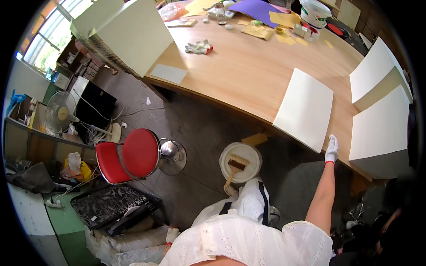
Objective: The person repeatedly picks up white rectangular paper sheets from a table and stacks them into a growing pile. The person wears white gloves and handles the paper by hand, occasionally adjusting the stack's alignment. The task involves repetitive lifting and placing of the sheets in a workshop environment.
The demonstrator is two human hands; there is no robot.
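Lying just left of the right hand's fingers (333,140), a white panel (306,108).

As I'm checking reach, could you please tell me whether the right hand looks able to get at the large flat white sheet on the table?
Probably yes: the right hand is beside the flat white sheet, near its closest corner, nothing visible between.

White-gloved hands (331,150): two. Loose white rectangular board (305,108): one. Large white blocks (379,126): two. Layered white stack (128,37): one. Wooden table (248,73): one. Red swivel chair (140,149): one. Pedestal fan (62,113): one. Wide brush (238,164): one. White buckets (314,17): two. Purple sheet (256,9): one.
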